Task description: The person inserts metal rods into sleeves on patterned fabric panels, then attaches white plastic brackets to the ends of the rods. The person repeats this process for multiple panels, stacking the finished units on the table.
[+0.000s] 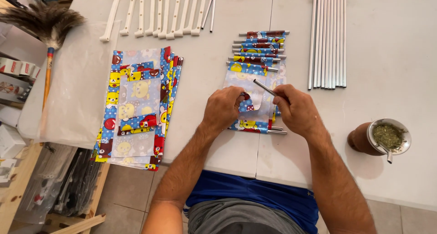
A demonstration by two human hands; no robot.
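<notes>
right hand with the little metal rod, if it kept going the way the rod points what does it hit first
The right hand holds a thin metal rod aimed up and to the left. Straight on, it would probably first meet the printed fabric piece beneath its tip, then the rolled pieces with rods beyond; height above the fabric is unclear.

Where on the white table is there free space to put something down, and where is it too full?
Free: the strip between the stack of printed sheets and the left hand, and the patch between the metal tubes and the gourd cup. Crowded: around both hands, where the right hand holds a thin metal rod over patterned pieces.
</notes>
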